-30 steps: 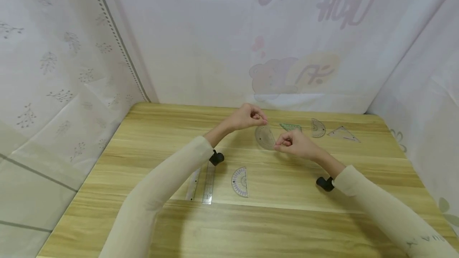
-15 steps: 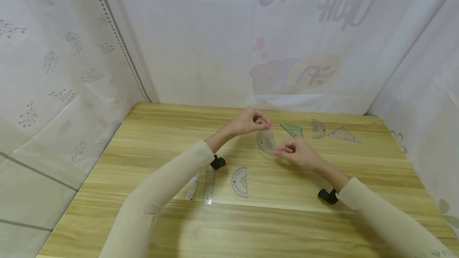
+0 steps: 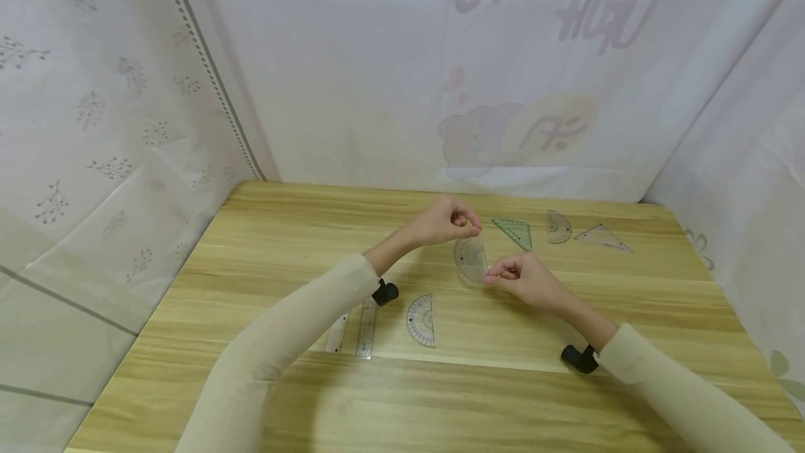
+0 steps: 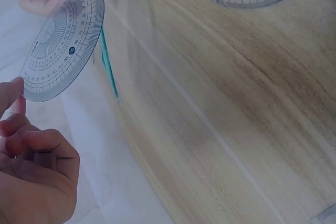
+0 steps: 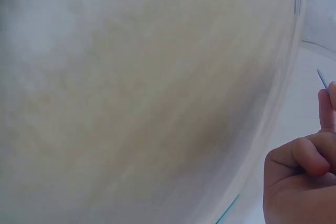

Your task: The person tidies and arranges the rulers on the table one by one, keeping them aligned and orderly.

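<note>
"Two hands are on the held protractor (image 3: 469,259), right?"

"Yes! The left hand (image 3: 445,221) pinches its far corner. The right hand (image 3: 525,277) pinches its near corner. It's up above the table (image 3: 440,404), round side to the left."

"What's hard to see?"

"Fingertips cover its corners. From the right wrist, it's just a thin line by the edge, and that hand is cut off. From the left wrist, both hands are cut off too."

"What's around it?"

"A second protractor (image 3: 421,320) lies left of it, closer to the person. Farther left are a shiny ruler (image 3: 367,331) and another ruler (image 3: 337,333). The left sleeve (image 3: 302,327) hides their far ends. Just right of it is a green triangle (image 3: 517,232), then a third protractor (image 3: 558,227), then a see-through triangle (image 3: 604,238). Those marks are too tiny to read."

"And the black things (image 3: 386,292) by the wrists?"

"Partly hidden. I can't tell what they are."

"What about the room?"

"Under it, the table is yellowish wood with stripes. Behind it hangs a pale back cloth (image 3: 352,89) with a faint bear (image 3: 474,138) and big letters, some cut off on top. Well left of it, a side cloth (image 3: 75,180) has leafy twigs."
</note>
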